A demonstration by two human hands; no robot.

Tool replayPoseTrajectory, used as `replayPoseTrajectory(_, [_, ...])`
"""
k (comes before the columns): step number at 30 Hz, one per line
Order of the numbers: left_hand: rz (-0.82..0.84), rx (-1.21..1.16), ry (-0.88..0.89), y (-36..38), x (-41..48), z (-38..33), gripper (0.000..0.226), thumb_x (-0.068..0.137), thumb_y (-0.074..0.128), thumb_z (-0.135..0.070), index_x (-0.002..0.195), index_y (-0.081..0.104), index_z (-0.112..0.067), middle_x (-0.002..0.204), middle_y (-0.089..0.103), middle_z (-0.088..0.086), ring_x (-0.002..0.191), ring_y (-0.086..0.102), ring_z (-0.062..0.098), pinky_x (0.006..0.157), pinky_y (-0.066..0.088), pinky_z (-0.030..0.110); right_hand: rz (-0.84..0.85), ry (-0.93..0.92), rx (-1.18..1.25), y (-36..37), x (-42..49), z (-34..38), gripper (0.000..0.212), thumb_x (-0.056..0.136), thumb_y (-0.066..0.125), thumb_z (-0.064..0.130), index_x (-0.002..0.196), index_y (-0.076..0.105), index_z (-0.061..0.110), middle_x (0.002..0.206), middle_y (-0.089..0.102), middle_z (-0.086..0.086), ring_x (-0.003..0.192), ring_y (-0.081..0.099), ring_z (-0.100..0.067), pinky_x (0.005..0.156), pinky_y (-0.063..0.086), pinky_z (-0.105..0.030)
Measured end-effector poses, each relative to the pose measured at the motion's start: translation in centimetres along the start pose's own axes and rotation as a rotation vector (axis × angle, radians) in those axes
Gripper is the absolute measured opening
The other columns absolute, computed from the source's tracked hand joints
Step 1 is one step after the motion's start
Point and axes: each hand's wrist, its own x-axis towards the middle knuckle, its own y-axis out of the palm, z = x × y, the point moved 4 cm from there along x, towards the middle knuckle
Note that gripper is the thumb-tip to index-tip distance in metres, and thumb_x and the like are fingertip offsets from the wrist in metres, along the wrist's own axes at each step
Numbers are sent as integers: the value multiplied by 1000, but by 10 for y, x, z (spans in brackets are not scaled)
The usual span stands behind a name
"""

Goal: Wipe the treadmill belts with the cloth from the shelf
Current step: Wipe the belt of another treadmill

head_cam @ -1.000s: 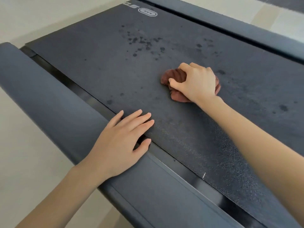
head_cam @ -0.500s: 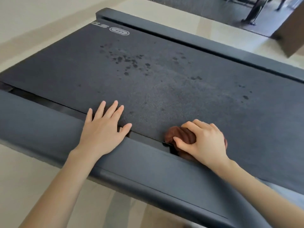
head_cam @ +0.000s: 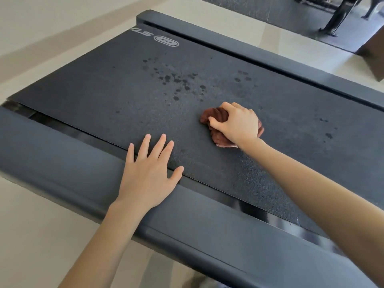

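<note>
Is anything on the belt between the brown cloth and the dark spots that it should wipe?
Nothing visible does. The right hand grips the brown cloth on the treadmill belt; only bare belt separates it from the dark spots beyond. The left hand rests flat at the near edge, off that path.

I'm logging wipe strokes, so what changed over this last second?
The right hand, gripping the bunched brown cloth, drew it back across the belt to the near side rail, then pushed it out again, stopping short of the dark spots. Nothing was picked up or let go. The left hand stayed flat across the rail and belt edge, and the spots remain.
</note>
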Motion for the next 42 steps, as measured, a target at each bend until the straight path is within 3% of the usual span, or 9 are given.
replayPoseTrajectory(7, [-45, -40, 1, 0, 1, 1, 82, 78, 0, -63, 150, 20, -29, 158, 10, -10, 147, 3, 20, 117, 9, 47, -6, 22, -37, 23, 57, 14, 43, 87, 51, 56, 107, 60, 20, 101, 64, -6, 92, 59, -30, 84, 37, -39])
replayPoseTrajectory(13, [-76, -58, 71, -4, 3, 20, 67, 87, 20, -58, 141, 43, -25, 150, 34, -10, 141, 27, 15, 112, 26, 42, -90, -240, 121, -9, -35, 36, 42, 79, 49, 57, 81, 65, 19, 67, 54, -1, 60, 55, -26, 63, 37, -33])
replayPoseTrajectory(18, [-120, -56, -6, -9, -1, 54, 68, 87, 20, -60, 142, 42, -25, 151, 33, -10, 141, 25, 13, 115, 21, 42, -43, -433, 212, -44, -120, 52, 27, 77, 61, 48, 77, 68, 22, 69, 56, 0, 62, 55, -25, 63, 42, -36])
replayPoseTrajectory(23, [-106, -40, -40, -9, -4, 55, 68, 87, 21, -60, 141, 43, -25, 151, 33, -10, 142, 25, 13, 115, 20, 41, -25, -512, 228, -24, -81, 64, 30, 74, 59, 52, 75, 65, 22, 67, 55, 2, 62, 58, -24, 58, 43, -35])
replayPoseTrajectory(28, [-97, -41, -42, -10, -4, 55, 67, 87, 23, -59, 140, 45, -25, 151, 34, -10, 141, 26, 14, 114, 23, 41, -52, -374, 148, 24, 13, 97, 37, 75, 55, 57, 83, 64, 22, 70, 58, 0, 63, 59, -26, 63, 40, -33])
replayPoseTrajectory(32, [-109, -51, -44, -11, -5, 54, 67, 86, 22, -58, 140, 45, -25, 151, 34, -10, 141, 26, 13, 114, 24, 39, 54, -232, 70, 60, 90, 126, 45, 85, 51, 58, 111, 61, 22, 104, 63, -5, 96, 60, -29, 83, 36, -38])
replayPoseTrajectory(35, [-119, -78, -45, -13, -7, 56, 66, 86, 22, -56, 139, 48, -26, 149, 36, -10, 141, 28, 12, 114, 23, 39, 63, -171, 43, 66, 105, 137, 48, 87, 49, 57, 118, 58, 21, 110, 62, -7, 101, 58, -31, 88, 36, -40])
replayPoseTrajectory(38, [-127, -83, -78, -15, -8, 64, 69, 84, 17, -58, 140, 45, -29, 151, 33, -12, 142, 23, 10, 116, 15, 43, 22, -234, 47, 56, 81, 137, 46, 87, 51, 56, 113, 59, 19, 102, 63, -8, 96, 59, -32, 83, 35, -39])
replayPoseTrajectory(42, [-135, -35, -206, -17, -18, 103, 77, 79, 3, -64, 144, 33, -37, 154, 23, -16, 145, 12, 9, 118, 4, 43, -84, -418, 182, 19, 0, 127, 39, 79, 54, 56, 87, 66, 19, 73, 58, -1, 65, 58, -26, 66, 36, -34])
